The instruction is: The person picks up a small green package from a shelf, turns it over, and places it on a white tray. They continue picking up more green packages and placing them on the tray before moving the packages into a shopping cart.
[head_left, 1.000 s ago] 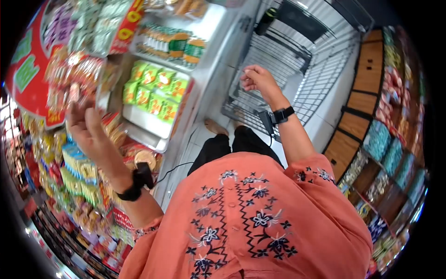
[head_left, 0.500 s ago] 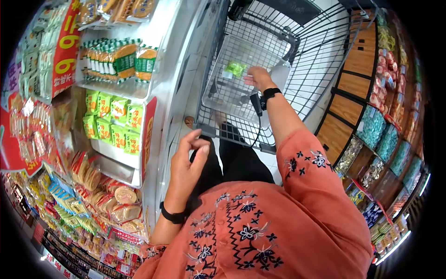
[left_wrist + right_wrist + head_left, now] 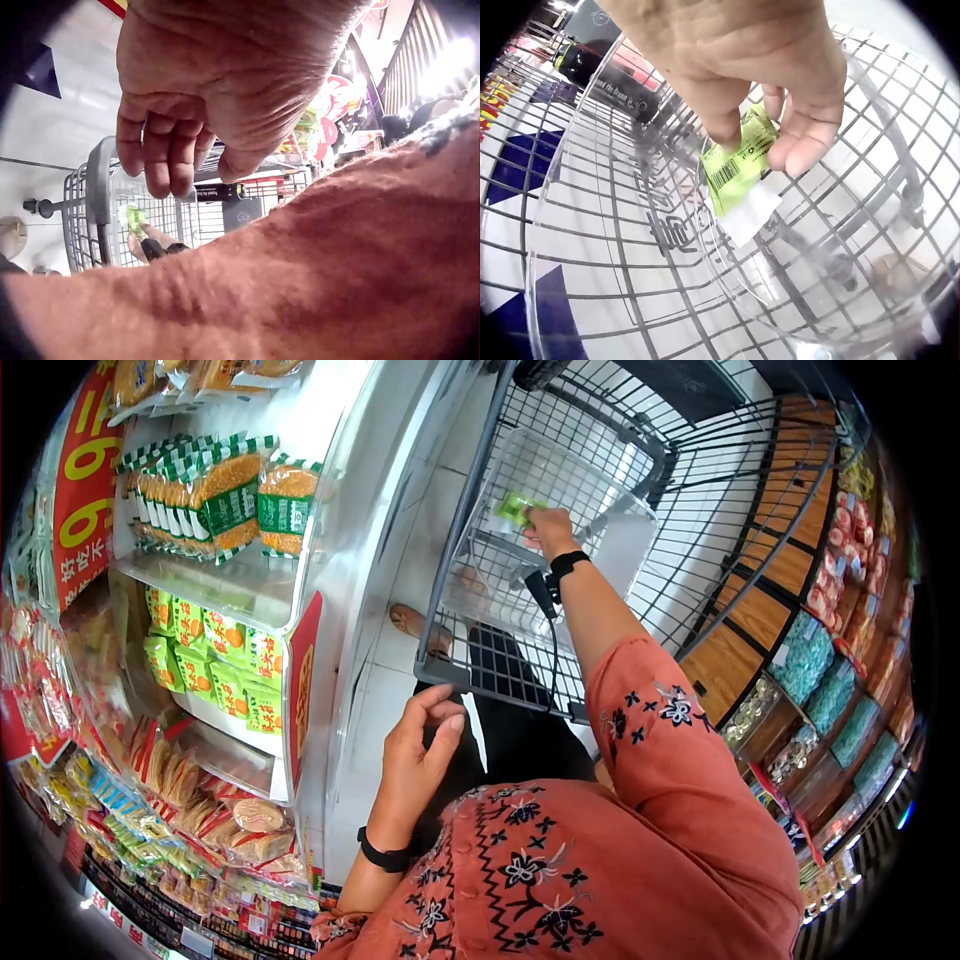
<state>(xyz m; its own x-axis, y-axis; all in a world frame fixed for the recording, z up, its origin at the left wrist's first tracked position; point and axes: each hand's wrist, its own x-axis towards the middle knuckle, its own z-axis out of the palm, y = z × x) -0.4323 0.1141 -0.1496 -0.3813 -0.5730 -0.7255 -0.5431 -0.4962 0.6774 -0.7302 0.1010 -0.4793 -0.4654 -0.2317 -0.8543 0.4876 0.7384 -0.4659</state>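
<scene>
My right hand reaches down into a wire shopping cart. Its thumb and fingers pinch a small green snack packet with a barcode on its back. Against the packet lies a white slip. Under and around them is a clear plastic container, set inside the cart. My left hand hangs in front of my body, near the cart's front rim, fingers loosely bent and holding nothing. The left wrist view shows its palm side above the cart.
At left, a display shelf holds similar green packets, wrapped breads and flat round snacks. A dark bottle-like object is at the cart's far end. Wooden cabinets and bins of wrapped goods line the right side.
My left hand came away from the shelf to in front of my body. My right hand moved onto the green packet, first seen in the cart half a second ago, and pinches it.
</scene>
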